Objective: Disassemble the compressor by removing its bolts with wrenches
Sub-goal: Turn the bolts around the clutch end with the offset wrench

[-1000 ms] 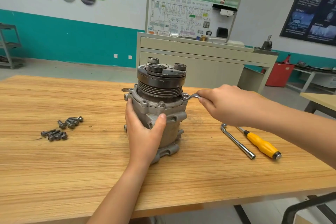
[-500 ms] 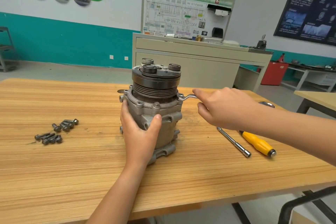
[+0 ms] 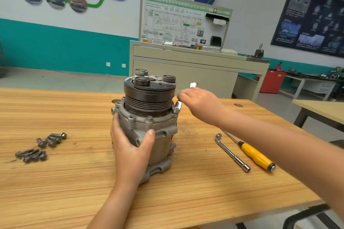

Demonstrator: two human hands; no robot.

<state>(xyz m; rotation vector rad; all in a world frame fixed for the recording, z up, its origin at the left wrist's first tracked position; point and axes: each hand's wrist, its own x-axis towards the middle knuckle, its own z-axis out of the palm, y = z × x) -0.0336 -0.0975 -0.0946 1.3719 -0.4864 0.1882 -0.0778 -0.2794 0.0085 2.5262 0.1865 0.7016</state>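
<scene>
A grey compressor [image 3: 160, 135] with a black pulley on top stands upright in the middle of the wooden table [image 3: 74, 182]. My left hand [image 3: 130, 147] grips its front body, thumb on the right side. My right hand [image 3: 201, 104] holds a small silver wrench [image 3: 177, 106]. The wrench's ring end sits on a bolt at the right edge of the compressor's flange, and its other end pokes up above my fingers. Another bolt head [image 3: 149, 118] shows on the front of the flange.
Several loose bolts [image 3: 41, 147] lie on the table to the left. An L-shaped socket wrench [image 3: 231, 152] and a yellow-handled screwdriver [image 3: 256, 155] lie to the right. A beige cabinet [image 3: 186, 65] stands behind the table, and another table [image 3: 320, 108] is at the far right.
My right hand has swung the wrench from pointing right to pointing up and away, and the handle now stands steeper on the bolt. My left hand stays on the compressor.
</scene>
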